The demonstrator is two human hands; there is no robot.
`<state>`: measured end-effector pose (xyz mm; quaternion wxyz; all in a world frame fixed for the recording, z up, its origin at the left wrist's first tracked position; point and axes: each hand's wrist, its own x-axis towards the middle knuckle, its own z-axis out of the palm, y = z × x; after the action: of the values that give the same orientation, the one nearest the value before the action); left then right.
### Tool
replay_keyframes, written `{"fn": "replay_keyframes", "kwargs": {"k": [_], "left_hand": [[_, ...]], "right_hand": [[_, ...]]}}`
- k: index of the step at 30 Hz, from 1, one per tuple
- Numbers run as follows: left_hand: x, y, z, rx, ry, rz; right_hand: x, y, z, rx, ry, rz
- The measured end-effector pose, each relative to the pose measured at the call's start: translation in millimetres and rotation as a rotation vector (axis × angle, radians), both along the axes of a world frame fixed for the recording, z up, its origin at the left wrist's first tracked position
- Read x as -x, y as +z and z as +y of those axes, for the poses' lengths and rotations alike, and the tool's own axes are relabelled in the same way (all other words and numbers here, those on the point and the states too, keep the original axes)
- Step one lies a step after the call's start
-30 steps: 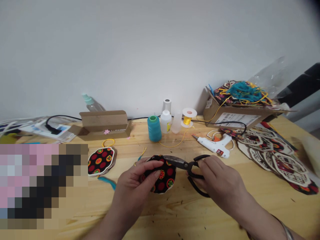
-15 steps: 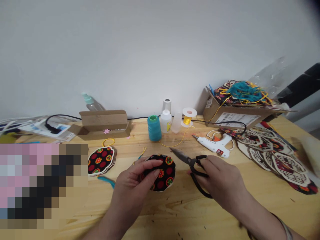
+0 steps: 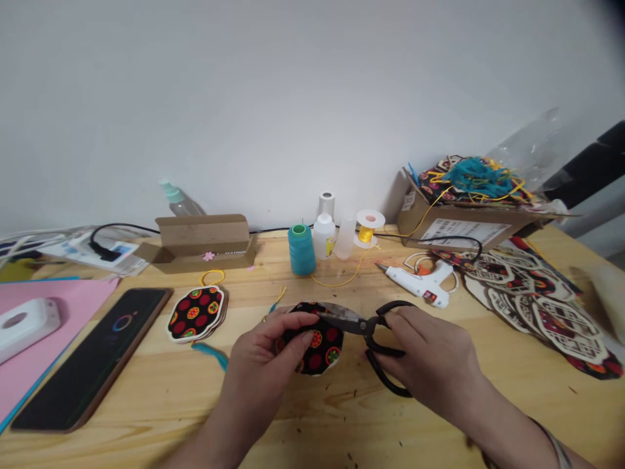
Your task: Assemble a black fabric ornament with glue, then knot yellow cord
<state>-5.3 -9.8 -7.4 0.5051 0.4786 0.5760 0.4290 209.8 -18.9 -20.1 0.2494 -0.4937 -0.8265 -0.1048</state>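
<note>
My left hand [image 3: 263, 365] pinches a round piece of black fabric with red and yellow dots [image 3: 319, 346] just above the wooden table [image 3: 342, 417]. My right hand [image 3: 430, 358] grips black scissors [image 3: 366, 326] through their handles. The blades point left and lie across the top edge of the fabric piece, close to my left thumb.
A finished dotted patch [image 3: 198, 312] lies to the left, beside a dark phone [image 3: 92, 358] on pink paper [image 3: 43, 339]. A teal thread spool [image 3: 301, 249], small bottles [image 3: 324, 236], a yellow cord reel [image 3: 368, 228] and a white glue gun [image 3: 417, 284] stand behind. Cardboard boxes [image 3: 202, 242] and cut patterned pieces [image 3: 537, 306] fill the back and right.
The scissors swung away from the fabric half a second ago and have come back onto its top edge. My left hand kept hold of the piece.
</note>
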Motion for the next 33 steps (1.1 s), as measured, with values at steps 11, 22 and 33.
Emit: {"fn": "replay_keyframes", "kwargs": {"k": [11,22,33], "left_hand": [[0,1.7,-1,0.047,0.024,-0.019],[0,-1.8,1,0.016,0.017,-0.02],[4,-8.7,1,-0.082,-0.035,0.036]], "right_hand": [[-3,-5.5,2,-0.04,0.001,-0.052],[-4,-6.5,1,-0.103,-0.02,-0.097],[-1,-6.9,1,-0.169,-0.059,-0.176]]}}
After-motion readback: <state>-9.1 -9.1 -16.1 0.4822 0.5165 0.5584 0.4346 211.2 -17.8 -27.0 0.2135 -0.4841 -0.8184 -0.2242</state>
